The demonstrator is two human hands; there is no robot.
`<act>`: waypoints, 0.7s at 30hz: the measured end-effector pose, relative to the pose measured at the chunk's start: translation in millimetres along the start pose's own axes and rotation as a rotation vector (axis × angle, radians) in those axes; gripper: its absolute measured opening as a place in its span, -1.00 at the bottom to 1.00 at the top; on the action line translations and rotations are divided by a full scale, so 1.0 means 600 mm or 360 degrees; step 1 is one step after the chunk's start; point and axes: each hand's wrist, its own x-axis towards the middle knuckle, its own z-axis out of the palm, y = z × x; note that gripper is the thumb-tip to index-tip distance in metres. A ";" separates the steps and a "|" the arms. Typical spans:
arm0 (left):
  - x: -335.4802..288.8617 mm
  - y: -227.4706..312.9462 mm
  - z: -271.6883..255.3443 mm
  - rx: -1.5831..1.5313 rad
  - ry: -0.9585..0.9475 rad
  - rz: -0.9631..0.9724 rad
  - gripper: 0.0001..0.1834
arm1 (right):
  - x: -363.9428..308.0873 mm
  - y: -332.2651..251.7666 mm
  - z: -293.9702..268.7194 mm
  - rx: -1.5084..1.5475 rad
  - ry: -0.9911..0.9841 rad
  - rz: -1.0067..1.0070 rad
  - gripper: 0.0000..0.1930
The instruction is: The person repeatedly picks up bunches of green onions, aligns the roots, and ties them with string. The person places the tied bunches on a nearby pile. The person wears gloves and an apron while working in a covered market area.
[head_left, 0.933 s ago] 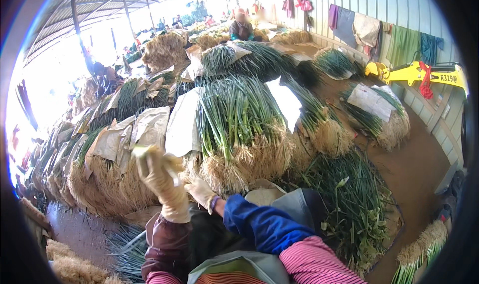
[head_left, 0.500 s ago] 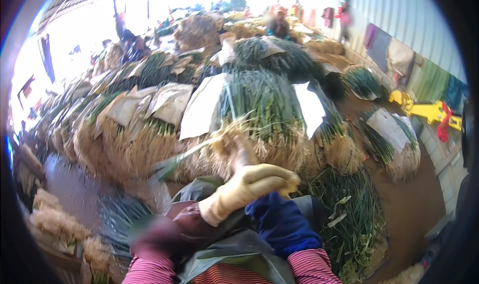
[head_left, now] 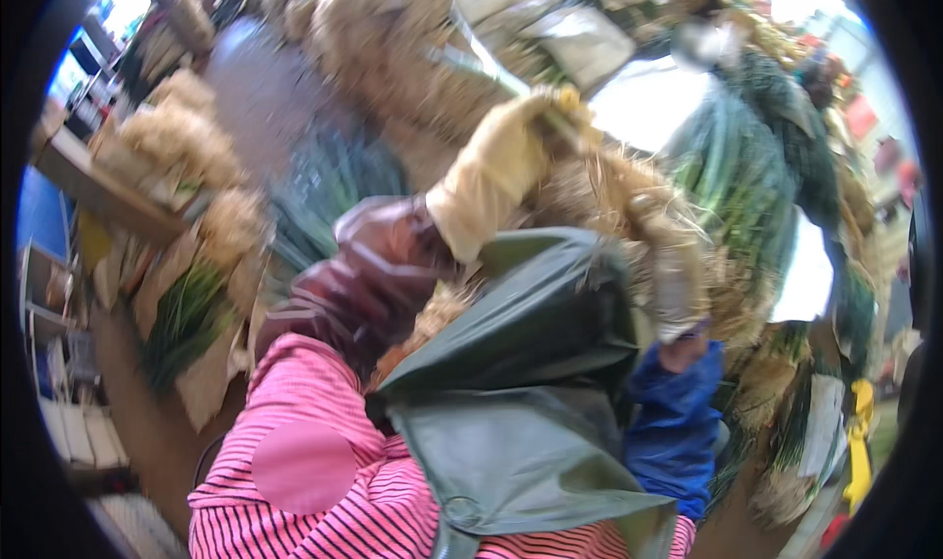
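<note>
My left hand [head_left: 499, 161], in a yellowish rubber glove, is closed on the stalk of a green onion [head_left: 488, 60]. The pale stalk runs up and left out of the glove toward the piled bundles. Its straw-coloured root end [head_left: 614, 171] lies between my two hands. My right hand [head_left: 671, 264], in a muddied glove, is bent round these roots and seems to grip them; blur and loose root strands partly hide its fingers. Below both hands, a dark green apron [head_left: 530, 333] covers my lap.
Rooted green onion bundles [head_left: 732, 166] are stacked ahead, with white sheets [head_left: 653, 102] among them. More green onions [head_left: 334, 181] lie on the left beside a wooden beam [head_left: 108, 186]. A yellow metal part [head_left: 859, 441] stands at the far right.
The view has swung left and down. My left hand has moved from in front of my right hand to the green onion's stalk, and the hands are now farther apart.
</note>
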 end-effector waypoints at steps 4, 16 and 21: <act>-0.049 0.102 -0.117 0.0275 0.0674 0.0218 -0.68 | 0.030 -0.034 -0.021 -0.0199 -0.0071 0.0152 -0.76; -0.366 -0.088 -0.560 0.0938 0.1900 -0.0609 -0.69 | 0.028 0.049 -0.311 -0.0268 0.0118 0.0498 -0.52; -0.398 -0.025 -0.508 0.1564 0.1831 -0.0436 -0.68 | 0.017 0.064 -0.389 -0.0254 0.0274 0.0676 -0.47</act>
